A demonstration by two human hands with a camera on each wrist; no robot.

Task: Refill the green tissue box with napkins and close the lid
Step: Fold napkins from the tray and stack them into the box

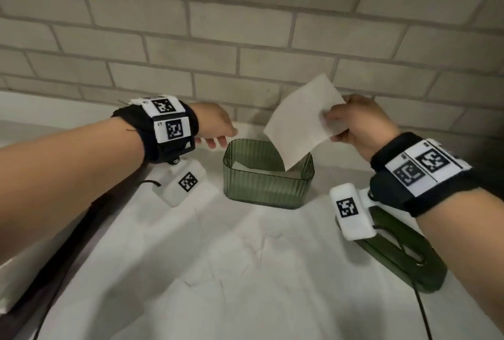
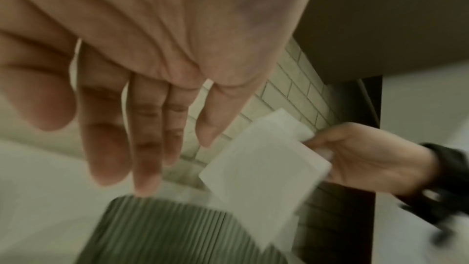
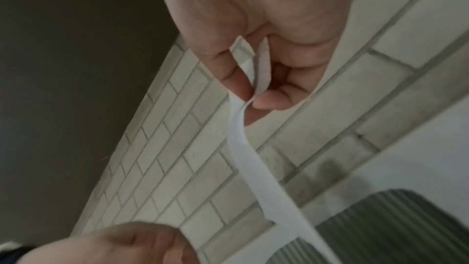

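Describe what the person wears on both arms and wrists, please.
Both forearms are bare, with no sleeves. Each wrist has a wide black band carrying white panels printed with square black-and-white markers. Under each wrist hangs a white rounded block with one more such marker. A thin black cable leaves the left unit.

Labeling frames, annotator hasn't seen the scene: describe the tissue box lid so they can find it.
Start at the brick wall, then drop to the white counter below it. The lid lies flat at the counter's right, partly under the right forearm: dark green, opaque, with a slot, unlike the ribbed, see-through green box.
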